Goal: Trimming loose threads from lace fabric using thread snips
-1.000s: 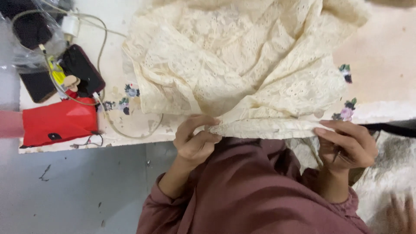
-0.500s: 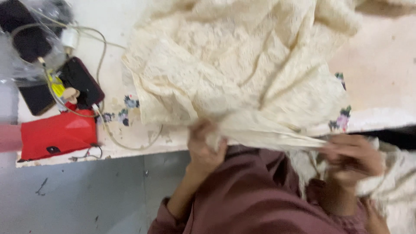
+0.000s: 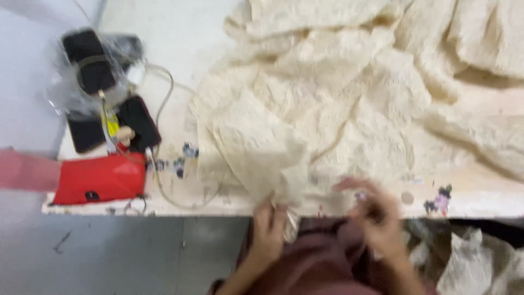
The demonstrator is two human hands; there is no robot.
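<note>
Pale worktable (image 3: pixel 480 205) with flower prints along edge; grey floor (image 3: pixel 125 257) below, scuffed; soft light.

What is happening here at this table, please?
A person in a maroon top handles a cream lace cloth heaped on the table. The left hand pinches a fold of it at the table's edge; the right hand is blurred beside it. Phones, cables and a red case lie at the left.

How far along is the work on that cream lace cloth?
Done: nothing looks finished; no folded or stacked piece shows. In hand: the left hand grips a bunched fold of the lace cloth at the table edge, while the blurred right hand is beside it. Left: most of the cloth lies crumpled across the table.
</note>
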